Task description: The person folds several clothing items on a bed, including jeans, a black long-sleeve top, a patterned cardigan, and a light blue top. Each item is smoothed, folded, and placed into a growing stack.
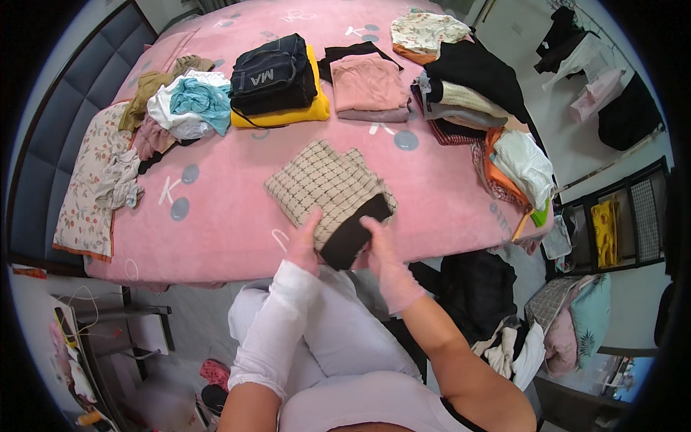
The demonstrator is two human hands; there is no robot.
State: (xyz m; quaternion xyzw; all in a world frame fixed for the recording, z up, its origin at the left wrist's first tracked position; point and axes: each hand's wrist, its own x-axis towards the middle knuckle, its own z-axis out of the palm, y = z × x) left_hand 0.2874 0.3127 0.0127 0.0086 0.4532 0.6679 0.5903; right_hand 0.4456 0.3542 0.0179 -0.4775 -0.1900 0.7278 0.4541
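Note:
A folded beige garment with a dark checked pattern [329, 186] and a black band along its near edge lies at the front of the pink bed cover [216, 237]. My left hand [305, 245] grips its near left side, thumb on top. On the right, my right hand [379, 243] holds the black band, its thumb laid over the cloth. Fingers of both hands are partly hidden beneath the garment. Thin, see-through gloves seem to cover both hands, and a white sleeve covers my left forearm.
Behind it stand dark jeans on a yellow garment [275, 81] and a folded pink top [370, 83]. Rumpled clothes [189, 102] lie left, by a floral pillowcase [89, 183]. Stacked clothes [464, 102] and a white knit [523, 164] line the right edge. Black clothing [478, 291] lies below the bed.

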